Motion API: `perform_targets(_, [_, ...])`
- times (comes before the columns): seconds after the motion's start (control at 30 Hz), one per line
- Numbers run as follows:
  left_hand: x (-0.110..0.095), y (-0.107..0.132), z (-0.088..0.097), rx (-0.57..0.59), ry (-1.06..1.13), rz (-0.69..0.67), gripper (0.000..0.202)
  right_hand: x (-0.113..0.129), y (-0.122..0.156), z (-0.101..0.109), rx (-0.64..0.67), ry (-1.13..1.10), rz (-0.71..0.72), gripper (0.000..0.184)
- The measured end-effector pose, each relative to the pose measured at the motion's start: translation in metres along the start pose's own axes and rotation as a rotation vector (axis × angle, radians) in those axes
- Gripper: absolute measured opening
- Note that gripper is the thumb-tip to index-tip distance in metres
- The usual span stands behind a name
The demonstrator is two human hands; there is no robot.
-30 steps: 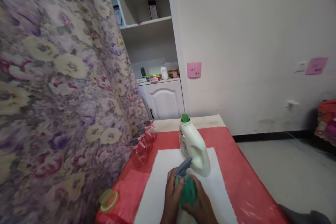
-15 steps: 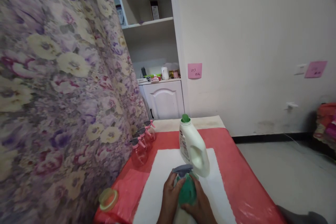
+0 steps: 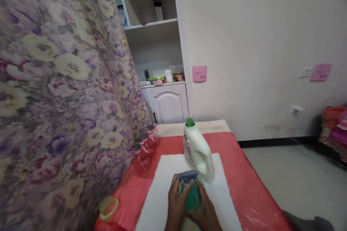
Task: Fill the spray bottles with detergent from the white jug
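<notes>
Both hands wrap a green spray bottle [image 3: 193, 196] with a grey trigger head [image 3: 187, 176], standing on a white mat [image 3: 162, 191]. My left hand [image 3: 176, 204] grips its left side, fingers curled round the body. My right hand [image 3: 207, 213] closes on its right side and base. Just behind the bottle stands a white detergent jug [image 3: 197, 153] with a green cap, close to the trigger head.
The mat lies on a red tablecloth [image 3: 244, 184]. Three pink spray bottles [image 3: 145, 149] line the left edge by a floral curtain [image 3: 54, 90]. A yellow-lidded jar [image 3: 108, 208] sits at the near left corner. A white cabinet [image 3: 168, 103] and shelves stand behind.
The grey trigger head has turned from tilted to level on top of the green bottle. Both hands keep their grip. The view shifted slightly.
</notes>
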State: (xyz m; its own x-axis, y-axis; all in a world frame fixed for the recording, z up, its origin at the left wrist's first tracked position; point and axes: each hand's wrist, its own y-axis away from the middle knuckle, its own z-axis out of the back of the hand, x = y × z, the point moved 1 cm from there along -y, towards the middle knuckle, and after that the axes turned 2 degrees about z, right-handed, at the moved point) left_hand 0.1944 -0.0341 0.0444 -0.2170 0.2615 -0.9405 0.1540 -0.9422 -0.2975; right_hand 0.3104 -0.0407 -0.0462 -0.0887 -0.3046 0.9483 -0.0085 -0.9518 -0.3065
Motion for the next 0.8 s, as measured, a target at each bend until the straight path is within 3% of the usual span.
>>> perform_targets(0.3, [-0.0008, 0.0072, 0.0056, 0.047, 0.041, 0.083, 0.026, 0.0009, 0.0001, 0.0013, 0.001, 0.047, -0.025, 0.082])
perform_targets(0.6, [-0.0076, 0.0020, -0.0033, -0.042, -0.063, -0.015, 0.022, -0.0003, -0.0008, -0.0006, 0.002, 0.019, -0.057, 0.078])
perform_targets(0.8, [-0.0031, 0.0036, 0.0059, 0.047, -0.073, 0.005, 0.025, 0.0027, -0.0010, 0.0024, 0.037, 0.045, -0.045, 0.085])
